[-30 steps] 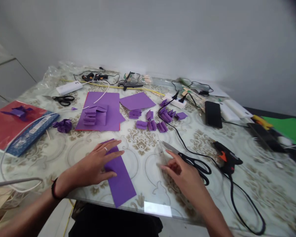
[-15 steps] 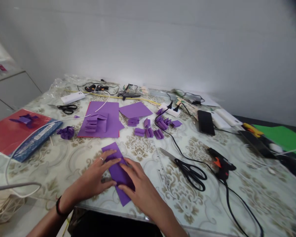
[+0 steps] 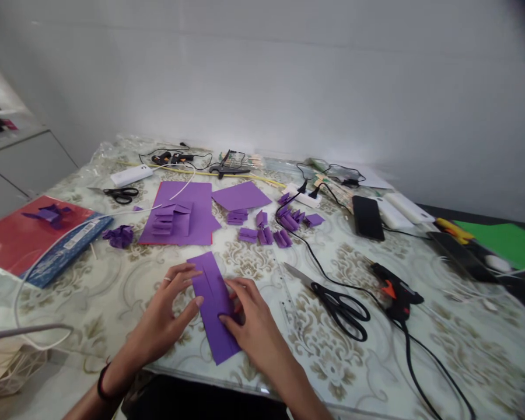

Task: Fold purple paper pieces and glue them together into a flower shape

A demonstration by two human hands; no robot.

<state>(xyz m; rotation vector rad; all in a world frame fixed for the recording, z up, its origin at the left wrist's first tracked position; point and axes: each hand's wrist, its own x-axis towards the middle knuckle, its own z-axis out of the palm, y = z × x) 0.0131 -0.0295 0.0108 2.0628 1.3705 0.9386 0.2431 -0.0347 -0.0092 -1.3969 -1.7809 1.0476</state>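
Note:
A folded strip of purple paper lies at a slant on the table near its front edge, with a crease or slit along its upper part. My left hand rests at its left side, fingers apart, fingertips and thumb tip touching that edge. On the other side my right hand pinches the strip's right edge, thumb on top and fingers curled at the edge. Right of it lie black-handled scissors and a clear ruler. Beyond the strip are purple sheets and several small folded purple pieces.
A black glue gun with a trailing cord lies at the right. Behind it sit a phone and a power strip. At left are a red packet, crumpled purple paper and smaller scissors.
My left hand has drawn back left from the top of the paper to its edge. My right fingers have moved from lying over the strip to pinching its right edge.

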